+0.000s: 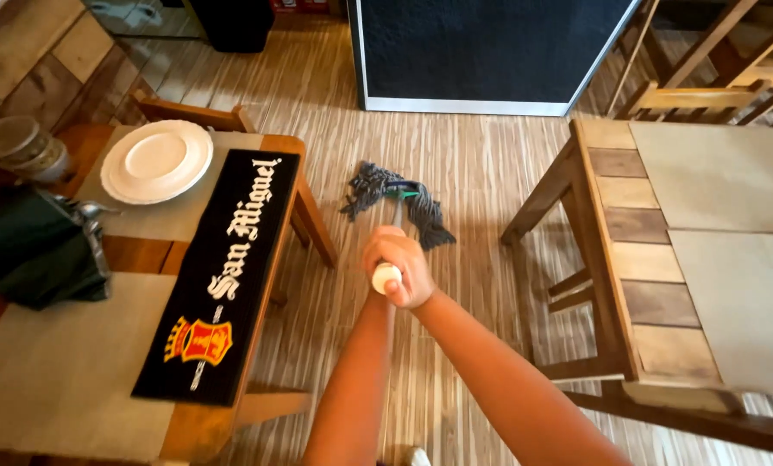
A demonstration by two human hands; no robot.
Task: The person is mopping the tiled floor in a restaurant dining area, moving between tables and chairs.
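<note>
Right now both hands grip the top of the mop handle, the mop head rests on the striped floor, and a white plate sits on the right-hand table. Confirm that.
One detail is wrong. The head view shows the white plate on the left-hand table, not the right-hand one. The rest stands: both hands grip the top of the mop handle, and the mop head rests on the striped floor.

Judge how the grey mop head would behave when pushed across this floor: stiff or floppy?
Probably floppy: the mop head lies as loose, splayed strands on the floor. It likely drags and bunches rather than slides rigidly. It looks light for its size.
</note>
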